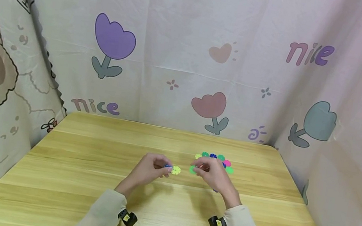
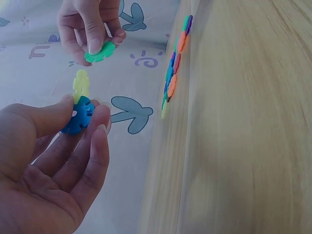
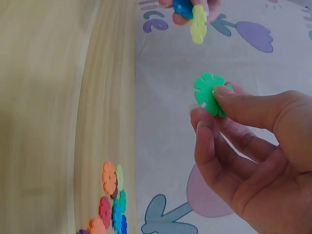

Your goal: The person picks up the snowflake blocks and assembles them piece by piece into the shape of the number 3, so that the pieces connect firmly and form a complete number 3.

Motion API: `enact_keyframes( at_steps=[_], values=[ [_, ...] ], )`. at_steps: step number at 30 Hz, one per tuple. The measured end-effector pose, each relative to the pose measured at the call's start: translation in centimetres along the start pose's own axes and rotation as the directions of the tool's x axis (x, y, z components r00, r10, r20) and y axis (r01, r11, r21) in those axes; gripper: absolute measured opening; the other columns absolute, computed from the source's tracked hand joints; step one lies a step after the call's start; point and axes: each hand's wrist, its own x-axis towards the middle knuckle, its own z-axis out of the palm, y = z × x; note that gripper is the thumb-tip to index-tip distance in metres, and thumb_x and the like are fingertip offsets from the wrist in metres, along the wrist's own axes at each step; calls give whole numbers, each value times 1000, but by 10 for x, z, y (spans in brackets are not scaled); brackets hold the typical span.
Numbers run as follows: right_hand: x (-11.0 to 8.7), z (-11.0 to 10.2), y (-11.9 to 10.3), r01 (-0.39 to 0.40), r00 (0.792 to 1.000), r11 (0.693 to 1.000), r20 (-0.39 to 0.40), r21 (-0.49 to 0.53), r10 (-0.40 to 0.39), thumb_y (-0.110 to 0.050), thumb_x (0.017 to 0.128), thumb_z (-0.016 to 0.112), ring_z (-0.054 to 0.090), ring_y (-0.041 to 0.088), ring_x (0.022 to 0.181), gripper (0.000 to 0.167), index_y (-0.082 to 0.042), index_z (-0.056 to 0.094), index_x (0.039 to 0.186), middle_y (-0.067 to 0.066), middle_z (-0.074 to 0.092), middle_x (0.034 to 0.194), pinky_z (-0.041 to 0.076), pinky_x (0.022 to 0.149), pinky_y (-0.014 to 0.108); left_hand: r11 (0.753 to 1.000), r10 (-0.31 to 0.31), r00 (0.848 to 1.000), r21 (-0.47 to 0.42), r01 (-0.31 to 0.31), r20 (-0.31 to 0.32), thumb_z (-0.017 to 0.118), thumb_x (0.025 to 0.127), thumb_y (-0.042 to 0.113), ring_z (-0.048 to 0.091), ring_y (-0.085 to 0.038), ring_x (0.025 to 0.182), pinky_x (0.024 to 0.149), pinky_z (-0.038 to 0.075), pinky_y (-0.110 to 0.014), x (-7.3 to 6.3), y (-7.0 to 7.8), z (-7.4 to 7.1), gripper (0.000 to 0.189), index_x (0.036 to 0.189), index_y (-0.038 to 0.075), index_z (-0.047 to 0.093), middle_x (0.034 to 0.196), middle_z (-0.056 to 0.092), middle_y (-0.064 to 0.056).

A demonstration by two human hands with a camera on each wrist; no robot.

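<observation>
My left hand pinches a blue notched disc between thumb and fingers. Joined to its edge is a yellow notched disc, which points toward the other hand. My right hand holds a bright green notched disc by thumb and fingertips. Both hands are raised above the table, and a small gap parts the green disc from the yellow one. Past the right hand lies a group of colourful notched discs, partly hidden by that hand in the head view.
The wooden table ends against a printed cloth at the back, with more cloth at both sides. Each wrist carries a small black camera. In the right wrist view an orange disc lies among the group.
</observation>
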Motion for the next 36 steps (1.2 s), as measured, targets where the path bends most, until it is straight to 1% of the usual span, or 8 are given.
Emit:
enact_keyframes(
  at_steps=[3,6,10,16,20,26,31,36],
  values=[
    [0,2,-3,44,999,999,8,-21,-44,-4,92,75,65,11,76,13,-8,79,104,5,76,93,56,68,21,1000,4,1000,-2,-4,0,73,95,10,74,-41,83,72,62,-51,0,0,1,8,101,4,76,91,76,-15],
    [1,5,-5,73,997,997,11,-20,-72,-3,92,75,64,8,76,13,-7,79,103,6,76,93,56,69,20,1000,8,1000,-5,-8,-1,74,95,11,74,-40,83,72,62,-50,0,-1,1,10,102,4,76,93,76,-17],
    [1,9,-8,89,996,996,10,-11,-89,-3,91,77,64,6,74,11,-8,78,100,5,76,89,57,68,20,1000,6,1000,-12,-6,-1,74,95,11,74,-38,82,71,63,-48,1,-2,2,10,102,4,76,94,76,-18],
    [2,13,-11,97,995,995,39,-15,-96,-2,90,76,63,3,73,11,-9,79,98,3,76,86,57,68,20,1000,19,1000,-4,-19,3,74,94,9,73,-39,80,70,62,-50,1,-1,3,8,101,4,76,91,76,-15],
    [2,13,-13,104,994,994,45,-14,-103,-2,90,76,62,4,73,12,-10,80,98,3,76,88,57,69,20,1000,25,1000,7,-25,9,74,95,8,73,-38,80,70,62,-51,1,-1,3,7,100,4,76,90,76,-14],
    [2,14,-11,131,990,991,48,-12,-130,-3,90,77,64,5,77,13,-12,82,99,3,79,94,58,72,20,1000,31,999,-3,-31,28,73,95,8,73,-39,81,71,62,-50,1,-1,3,8,101,3,75,91,76,-17],
    [2,17,-14,113,993,993,19,-31,-112,-4,89,78,64,5,75,11,-12,81,97,1,77,89,57,71,18,999,31,999,-17,-30,26,74,95,8,73,-40,81,70,63,-45,1,-1,4,9,102,3,75,93,76,-21],
    [1,20,-16,136,990,990,-36,-36,-137,0,87,80,62,4,70,10,-9,80,91,3,76,84,57,66,19,999,31,999,-32,-31,14,74,94,6,75,-29,76,71,63,-50,1,-1,5,9,101,1,76,92,76,-23]
  ],
)
